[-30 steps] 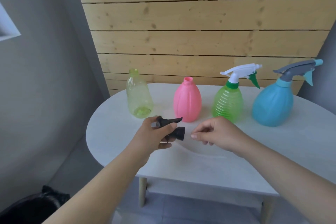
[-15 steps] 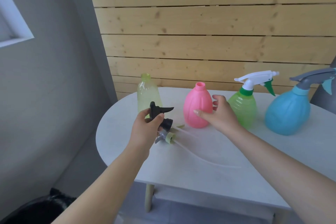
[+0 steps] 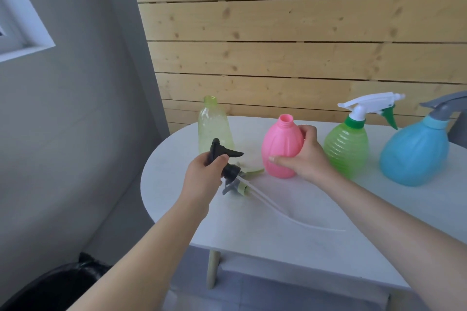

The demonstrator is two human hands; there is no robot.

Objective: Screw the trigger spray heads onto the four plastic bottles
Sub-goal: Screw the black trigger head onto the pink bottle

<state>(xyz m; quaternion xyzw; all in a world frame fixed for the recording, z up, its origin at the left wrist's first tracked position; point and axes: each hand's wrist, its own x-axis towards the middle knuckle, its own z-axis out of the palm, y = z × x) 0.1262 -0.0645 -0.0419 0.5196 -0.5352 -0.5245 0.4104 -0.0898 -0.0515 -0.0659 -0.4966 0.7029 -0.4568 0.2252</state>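
Note:
My left hand (image 3: 202, 179) grips a black trigger spray head (image 3: 222, 156) above the white table (image 3: 290, 242), its clear tube trailing down to the right. My right hand (image 3: 303, 156) holds the pink bottle (image 3: 281, 149), whose neck is open, by its right side. A pale yellow-green bottle (image 3: 212, 129) stands uncapped at the back left. A grey and yellow-green spray head (image 3: 236, 185) lies on the table just below the black one. The green bottle (image 3: 346, 149) carries a white head, and the blue bottle (image 3: 414, 154) carries a grey head.
Wooden planks (image 3: 303, 45) form the wall behind the table. A grey wall and a window frame (image 3: 22, 40) are at the left. A black bin (image 3: 58, 288) sits on the floor below the table's left edge.
My right hand reached from the table's front to the pink bottle and closed around its side. My left hand lifted the black spray head a little; the second head is now uncovered beneath it.

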